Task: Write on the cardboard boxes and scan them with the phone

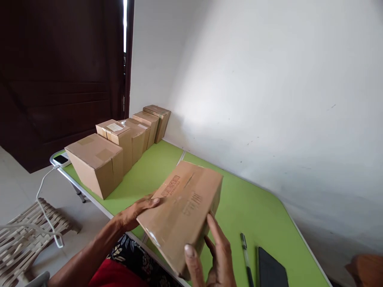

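A taped brown cardboard box (179,211) with dark printing on its upper face is tilted above the green table. My left hand (140,209) grips its left side, the thumb on top and the other fingers hidden underneath. At the near right edge, my right hand (217,251) has its thumb and fingers spread about the corner, the index fingertip touching the side. How firmly the right hand bears the box cannot be told. To the right, a pen (247,259) and a black phone (271,268) lie on the table.
Several cardboard boxes stand in a row along the left of the green table (155,159), the nearest box (95,159) largest. A white device (62,159) with a cable sits at the left corner. A woven stool (36,239) stands on the floor. A white wall borders the table's far side.
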`<state>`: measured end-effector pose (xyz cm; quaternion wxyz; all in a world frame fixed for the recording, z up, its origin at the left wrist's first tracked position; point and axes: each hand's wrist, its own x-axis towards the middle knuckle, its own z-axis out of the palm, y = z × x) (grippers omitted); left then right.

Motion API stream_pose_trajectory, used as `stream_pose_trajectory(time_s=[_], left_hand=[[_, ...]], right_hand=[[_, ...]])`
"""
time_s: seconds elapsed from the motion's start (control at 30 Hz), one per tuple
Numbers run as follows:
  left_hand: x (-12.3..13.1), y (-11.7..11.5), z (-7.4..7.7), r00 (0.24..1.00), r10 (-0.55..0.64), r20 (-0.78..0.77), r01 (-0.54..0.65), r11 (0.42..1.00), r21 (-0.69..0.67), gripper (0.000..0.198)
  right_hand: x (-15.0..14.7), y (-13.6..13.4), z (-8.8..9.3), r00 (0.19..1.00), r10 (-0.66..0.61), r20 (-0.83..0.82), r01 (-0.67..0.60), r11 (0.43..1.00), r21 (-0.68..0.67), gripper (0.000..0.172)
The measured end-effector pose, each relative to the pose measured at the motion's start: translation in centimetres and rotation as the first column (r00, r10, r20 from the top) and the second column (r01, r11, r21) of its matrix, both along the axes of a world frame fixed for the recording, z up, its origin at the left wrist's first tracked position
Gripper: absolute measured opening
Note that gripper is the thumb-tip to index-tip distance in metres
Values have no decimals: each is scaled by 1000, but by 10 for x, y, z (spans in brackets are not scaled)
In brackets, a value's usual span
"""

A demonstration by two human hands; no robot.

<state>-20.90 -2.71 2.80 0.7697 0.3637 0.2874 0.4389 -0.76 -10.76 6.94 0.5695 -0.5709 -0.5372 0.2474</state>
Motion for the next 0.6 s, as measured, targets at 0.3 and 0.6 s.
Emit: stream_pose_trajectory(time_s=[0.3,0.6], left_hand=[[-54,-32,-25,983,170,-69,-176,980,-95,79],[-65,-4,-11,964,96,-248,-134,981,-141,98]], right_hand=[[-48,11,-13,903,395,170,-413,907,85,51],[1,31,-28,989,75,-125,-107,955,-278,68]])
